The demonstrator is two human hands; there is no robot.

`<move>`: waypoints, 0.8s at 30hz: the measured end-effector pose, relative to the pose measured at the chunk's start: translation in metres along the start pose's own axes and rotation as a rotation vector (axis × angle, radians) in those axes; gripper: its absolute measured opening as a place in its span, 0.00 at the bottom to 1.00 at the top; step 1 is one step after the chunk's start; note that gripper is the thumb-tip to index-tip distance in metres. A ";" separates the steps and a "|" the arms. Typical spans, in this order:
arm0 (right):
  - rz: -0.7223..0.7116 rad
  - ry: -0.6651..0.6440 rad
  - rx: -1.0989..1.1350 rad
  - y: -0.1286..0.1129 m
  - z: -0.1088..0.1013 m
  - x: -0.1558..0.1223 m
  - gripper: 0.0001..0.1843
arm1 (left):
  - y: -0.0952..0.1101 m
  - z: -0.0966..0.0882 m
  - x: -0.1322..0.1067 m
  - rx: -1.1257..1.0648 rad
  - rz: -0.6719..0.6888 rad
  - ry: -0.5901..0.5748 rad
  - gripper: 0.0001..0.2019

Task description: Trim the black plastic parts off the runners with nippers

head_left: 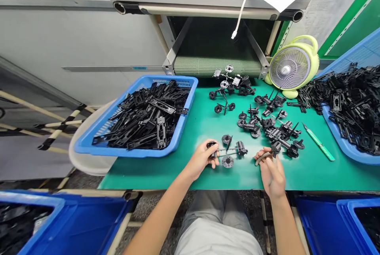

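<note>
My left hand is closed on one end of a black moulded plastic part cluster, a runner with round discs and small pieces that lies on the green table mat. My right hand is curled round a small brown-handled tool, its tip close to the black parts just to the right of the cluster. More black moulded clusters lie scattered on the mat beyond both hands.
A blue basket of long black parts sits at the left; another heaped blue tray at the right. A green knife lies beside it. A small green fan and a conveyor mouth stand behind. Blue bins lie below.
</note>
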State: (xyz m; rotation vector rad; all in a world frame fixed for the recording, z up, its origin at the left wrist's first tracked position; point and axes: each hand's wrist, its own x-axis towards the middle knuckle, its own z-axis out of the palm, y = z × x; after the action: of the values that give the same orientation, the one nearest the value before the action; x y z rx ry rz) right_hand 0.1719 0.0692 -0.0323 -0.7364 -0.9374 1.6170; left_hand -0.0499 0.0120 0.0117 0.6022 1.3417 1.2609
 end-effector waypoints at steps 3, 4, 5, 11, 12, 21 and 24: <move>-0.003 0.013 -0.011 -0.002 0.001 -0.001 0.14 | 0.000 -0.008 -0.001 0.265 -0.076 -0.002 0.14; -0.003 0.014 -0.012 -0.002 0.002 -0.001 0.14 | 0.002 -0.008 -0.001 0.331 -0.086 0.010 0.13; -0.003 0.016 -0.013 -0.002 0.002 -0.001 0.14 | 0.004 -0.008 0.000 0.377 -0.095 0.020 0.12; 0.020 0.024 -0.017 -0.004 0.002 -0.002 0.15 | 0.011 -0.010 -0.009 0.835 0.086 0.192 0.06; 0.026 0.028 -0.016 -0.005 0.003 -0.002 0.15 | 0.009 -0.012 -0.013 0.892 0.177 0.278 0.05; 0.034 0.017 -0.010 -0.005 -0.001 -0.003 0.15 | -0.020 -0.019 -0.043 0.655 0.487 0.790 0.09; 0.029 -0.001 -0.041 -0.005 -0.002 -0.003 0.14 | -0.029 -0.002 -0.057 0.815 0.513 0.717 0.05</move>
State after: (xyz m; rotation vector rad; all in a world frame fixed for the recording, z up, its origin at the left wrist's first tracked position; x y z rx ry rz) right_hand 0.1768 0.0673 -0.0287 -0.7808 -0.9669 1.6272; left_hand -0.0292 -0.0486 0.0066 1.1762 2.4582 1.3632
